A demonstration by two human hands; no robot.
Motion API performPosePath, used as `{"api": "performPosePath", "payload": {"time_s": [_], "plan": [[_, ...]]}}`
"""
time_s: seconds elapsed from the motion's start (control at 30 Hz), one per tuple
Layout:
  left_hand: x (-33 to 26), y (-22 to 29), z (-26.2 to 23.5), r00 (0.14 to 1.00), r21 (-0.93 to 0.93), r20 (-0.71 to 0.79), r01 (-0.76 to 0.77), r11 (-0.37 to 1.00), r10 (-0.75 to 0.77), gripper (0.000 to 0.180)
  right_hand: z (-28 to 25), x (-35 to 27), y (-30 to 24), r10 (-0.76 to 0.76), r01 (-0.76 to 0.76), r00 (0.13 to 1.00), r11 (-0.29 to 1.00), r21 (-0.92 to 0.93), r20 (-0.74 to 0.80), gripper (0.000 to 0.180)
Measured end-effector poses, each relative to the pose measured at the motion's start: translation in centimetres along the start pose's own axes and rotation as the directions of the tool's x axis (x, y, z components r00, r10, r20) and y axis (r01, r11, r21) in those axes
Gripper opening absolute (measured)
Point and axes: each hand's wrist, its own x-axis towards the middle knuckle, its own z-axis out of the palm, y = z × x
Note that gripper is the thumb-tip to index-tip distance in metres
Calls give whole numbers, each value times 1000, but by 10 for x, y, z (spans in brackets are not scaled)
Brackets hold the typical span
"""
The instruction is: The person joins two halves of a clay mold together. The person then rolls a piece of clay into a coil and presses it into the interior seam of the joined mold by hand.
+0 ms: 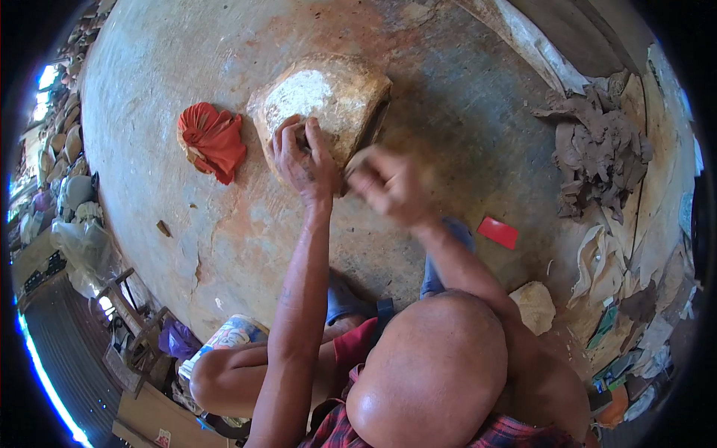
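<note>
Pale block (323, 101) on floor (187, 45), straight ahead of us, long axis slanting up to right. Our left hand (302, 160) on its near edge, fingers curled, pressing or pinching; whether it holds anything small, we cannot tell. Our right hand (388, 183) just right of it at block's near corner, blurred; grip unclear. Left hand nearer block. Red cloth (213, 142) left of block. Red card (498, 232) right. Clay heap (597, 149) far right. No containers with visible contents.

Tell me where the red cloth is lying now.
In the head view, the red cloth lies on the concrete floor, to the left of the clay block and apart from it.
</note>
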Motion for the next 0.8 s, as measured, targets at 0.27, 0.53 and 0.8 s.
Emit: {"api": "performPosePath", "payload": {"time_s": [0.27,0.53,0.8], "plan": [[3,0,5,1000,-55,0,23,998,-23,23,-80,31,63,63,-112,952,983,-149,-300,22],[1,-1,2,1000,-28,11,15,999,-15,20,-60,58,57,172,-270,946,888,-374,-275,21],[2,-4,-1,999,-13,28,21,1000,-21,21,-51,98,61,181,-272,953,862,-427,-242,42]]}}
